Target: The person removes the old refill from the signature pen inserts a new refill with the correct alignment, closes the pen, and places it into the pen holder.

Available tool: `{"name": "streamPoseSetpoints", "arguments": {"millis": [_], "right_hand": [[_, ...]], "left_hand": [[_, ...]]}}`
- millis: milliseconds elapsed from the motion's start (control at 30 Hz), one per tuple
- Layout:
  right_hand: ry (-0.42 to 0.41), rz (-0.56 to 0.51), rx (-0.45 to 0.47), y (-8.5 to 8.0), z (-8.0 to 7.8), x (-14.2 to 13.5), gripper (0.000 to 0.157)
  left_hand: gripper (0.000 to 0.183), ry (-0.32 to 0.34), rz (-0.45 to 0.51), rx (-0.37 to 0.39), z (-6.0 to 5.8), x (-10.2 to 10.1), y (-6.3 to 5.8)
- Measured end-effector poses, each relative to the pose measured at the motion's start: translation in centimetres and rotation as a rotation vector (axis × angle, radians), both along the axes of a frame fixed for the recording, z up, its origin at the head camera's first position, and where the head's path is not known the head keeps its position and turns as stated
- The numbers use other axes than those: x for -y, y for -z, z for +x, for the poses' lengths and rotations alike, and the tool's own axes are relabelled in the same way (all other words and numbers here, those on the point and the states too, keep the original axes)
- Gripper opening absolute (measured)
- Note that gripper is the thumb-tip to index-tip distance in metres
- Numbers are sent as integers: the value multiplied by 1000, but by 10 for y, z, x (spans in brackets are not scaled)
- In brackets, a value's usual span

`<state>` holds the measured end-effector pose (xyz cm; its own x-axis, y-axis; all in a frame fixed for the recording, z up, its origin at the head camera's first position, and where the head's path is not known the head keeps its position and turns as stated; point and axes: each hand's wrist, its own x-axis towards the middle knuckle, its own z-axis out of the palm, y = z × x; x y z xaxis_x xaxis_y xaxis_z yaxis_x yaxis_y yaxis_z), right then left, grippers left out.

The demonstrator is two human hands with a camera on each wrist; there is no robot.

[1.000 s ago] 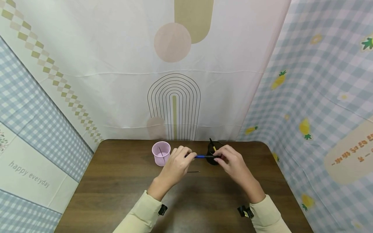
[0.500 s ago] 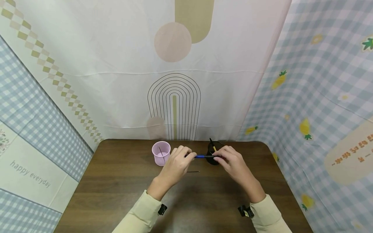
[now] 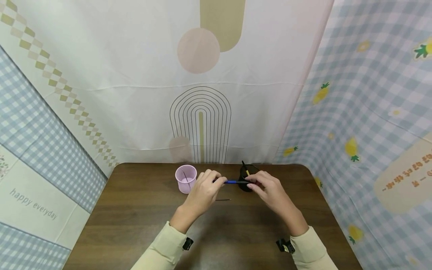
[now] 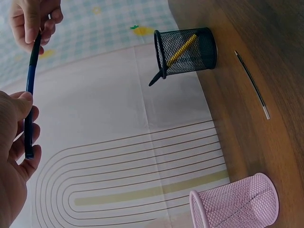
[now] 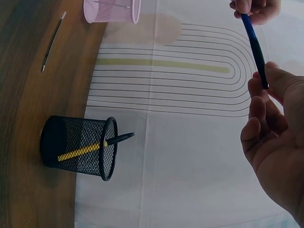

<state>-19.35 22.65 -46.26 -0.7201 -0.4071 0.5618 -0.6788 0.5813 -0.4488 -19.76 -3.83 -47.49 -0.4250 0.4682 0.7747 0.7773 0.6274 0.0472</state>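
My two hands hold a blue pen (image 3: 231, 182) level above the table, one at each end. The left hand (image 3: 204, 189) grips its blue barrel between thumb and curled fingers; in the left wrist view the barrel's end (image 4: 29, 153) pokes out below the fingers. At the dark grip end, the right hand (image 3: 268, 186) pinches the tip with thumb and forefinger, also plain in the right wrist view, where the dark grip section (image 5: 258, 54) shows. On the wooden table below lies a thin pen refill (image 4: 251, 84), dark with a pale end.
A black mesh pen cup (image 5: 78, 142) holding a yellow-and-black pen (image 4: 182, 50) stands behind the right hand. To the left, a pink mesh cup (image 3: 186, 181) has a thin dark refill inside. A patterned cloth (image 3: 145, 112) hangs behind the table (image 3: 135, 225).
The head view has shifted slightly. Both hands keep their hold on the pen in nearly the same place, with only tiny finger movement at the right hand.
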Motion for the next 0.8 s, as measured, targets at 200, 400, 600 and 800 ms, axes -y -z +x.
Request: {"name": "streamPoseSetpoints", "arguments": {"millis": [200, 400, 600, 800], "right_hand": [[6, 2, -2, 0, 0, -1, 26], [7, -4, -12, 0, 1, -1, 24], [2, -11, -35, 1, 1, -2, 22], [-10, -15, -32, 1, 0, -3, 14]], "left_hand": [[9, 1, 7, -3, 0, 0, 0], [10, 8, 12, -14, 0, 0, 1], [9, 3, 8, -19, 1, -1, 0], [9, -3, 1, -20, 1, -1, -1]]}}
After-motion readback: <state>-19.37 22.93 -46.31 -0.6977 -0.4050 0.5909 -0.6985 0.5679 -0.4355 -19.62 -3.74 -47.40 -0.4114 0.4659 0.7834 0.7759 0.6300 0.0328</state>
